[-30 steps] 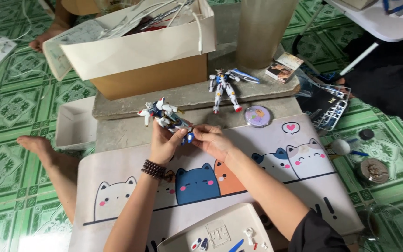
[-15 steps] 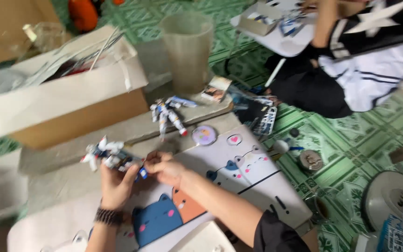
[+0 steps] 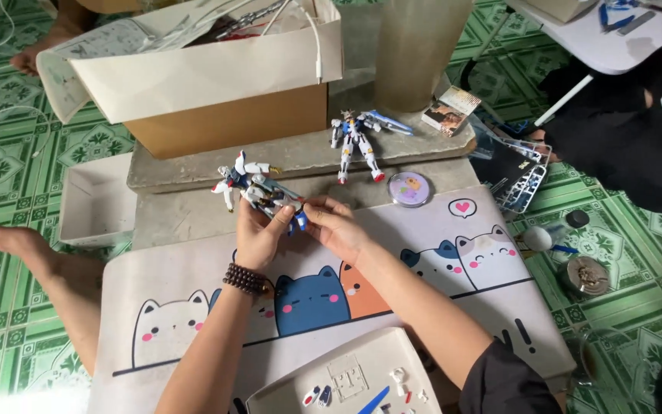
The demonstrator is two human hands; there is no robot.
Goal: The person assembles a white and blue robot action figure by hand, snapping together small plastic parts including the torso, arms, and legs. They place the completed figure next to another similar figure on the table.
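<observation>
The robot model figure point(image 3: 258, 192) is white and blue with grey parts and small red and yellow accents. It lies tilted, nearly horizontal, between both hands. Its white limbs and wing-like parts project up and to the left, beyond the left hand point(image 3: 260, 234). Its blue lower end meets the fingertips of the right hand point(image 3: 336, 226).

both hands point(image 3: 300, 226) meet, fingers curled shut, forearms angled inward.

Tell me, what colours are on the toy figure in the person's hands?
The toy figure is mostly white and blue, with grey parts; the head view shows it.
</observation>
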